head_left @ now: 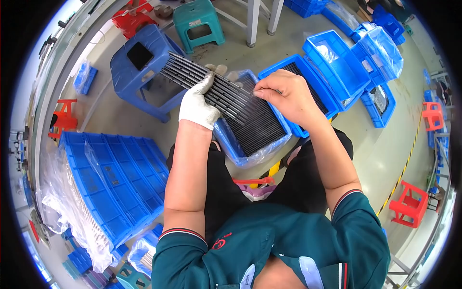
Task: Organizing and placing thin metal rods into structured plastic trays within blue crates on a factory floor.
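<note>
My left hand (199, 103), in a white glove, is closed around a flat row of dark metal rods (211, 89) held at a slant above a bin. The rods' right ends look blurred. Bare and ungloved, my right hand (288, 94) is just right of those ends, thumb and fingertips pinched together; what they hold, if anything, is too small to make out. Below both hands, a blue bin (285, 130) lined with clear plastic holds many more dark rods (255, 132) lying side by side.
A second blue bin (332, 110) with dark contents stands to the right, near stacked blue bins (332, 62). At the upper left are a blue stool (154, 43) and a green stool (197, 21). A tall stack of blue crates (115, 178) stands left of my legs.
</note>
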The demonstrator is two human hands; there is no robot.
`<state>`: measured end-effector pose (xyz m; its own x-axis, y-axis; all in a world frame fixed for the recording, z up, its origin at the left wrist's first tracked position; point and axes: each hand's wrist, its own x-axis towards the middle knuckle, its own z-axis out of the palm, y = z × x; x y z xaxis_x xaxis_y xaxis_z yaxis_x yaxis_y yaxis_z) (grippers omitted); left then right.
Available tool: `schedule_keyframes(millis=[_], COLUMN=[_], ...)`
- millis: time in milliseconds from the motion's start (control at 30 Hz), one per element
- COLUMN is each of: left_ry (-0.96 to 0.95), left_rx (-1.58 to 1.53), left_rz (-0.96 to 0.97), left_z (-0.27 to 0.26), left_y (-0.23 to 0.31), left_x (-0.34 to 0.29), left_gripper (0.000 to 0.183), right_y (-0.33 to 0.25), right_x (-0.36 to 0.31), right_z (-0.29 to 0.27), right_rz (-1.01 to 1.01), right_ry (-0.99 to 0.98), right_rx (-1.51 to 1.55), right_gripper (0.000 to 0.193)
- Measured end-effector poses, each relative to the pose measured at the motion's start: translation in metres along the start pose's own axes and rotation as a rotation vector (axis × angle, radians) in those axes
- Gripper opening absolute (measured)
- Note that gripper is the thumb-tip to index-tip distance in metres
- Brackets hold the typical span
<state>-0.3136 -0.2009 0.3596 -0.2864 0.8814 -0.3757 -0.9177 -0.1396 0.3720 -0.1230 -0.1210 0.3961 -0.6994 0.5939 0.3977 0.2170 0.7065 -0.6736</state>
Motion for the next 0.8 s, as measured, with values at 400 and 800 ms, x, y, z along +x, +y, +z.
schedule_keyframes(millis=[400,800], left_ry=[0.027,0.004], left_rx=[0.043,-0.017], left_rz=[-0.028,0.003], left_z=[0.003,-0.001], left_y=[-0.012,-0.008], left_x=[-0.001,0.005], left_gripper=[0.015,0.016], right_y=[0.002,0.014], right_x=[-0.002,-0.006], right_z=[-0.009,-0.013], right_rz=[-0.163,0.411], right_ry=[-0.108,-0.059], right_rx=[-0.279,0.448], right_gripper=[0.014,0.018])
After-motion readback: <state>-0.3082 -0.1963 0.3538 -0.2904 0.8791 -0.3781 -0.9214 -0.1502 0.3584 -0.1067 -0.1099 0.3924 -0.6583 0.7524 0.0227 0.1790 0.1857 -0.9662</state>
